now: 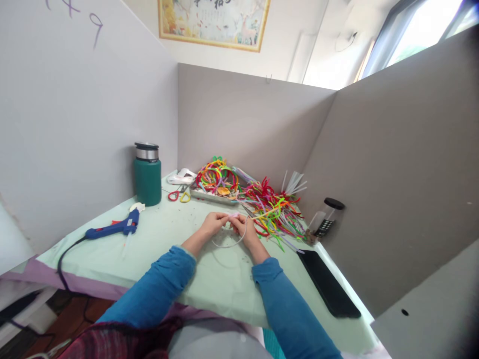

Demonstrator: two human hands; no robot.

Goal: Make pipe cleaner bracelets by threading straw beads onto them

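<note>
Over the middle of the table, my left hand and my right hand meet fingertip to fingertip, both closed. A small pale pink piece is pinched between them; its exact kind is too small to make out. From my right hand a thin white hoop, shaped like a headband, curves down and around toward the left wrist. Fingers cover the top of the hoop, so I cannot tell whether the pink piece is fixed to it. Just beyond my right hand lies a heap of colourful pipe cleaners.
At the back, a metal tray holds coiled pipe cleaners. Scissors lie left of it, near a green bottle. A blue glue gun rests at left with its cord. Rightward are a black phone-like slab and a clear jar. Grey partitions enclose the table.
</note>
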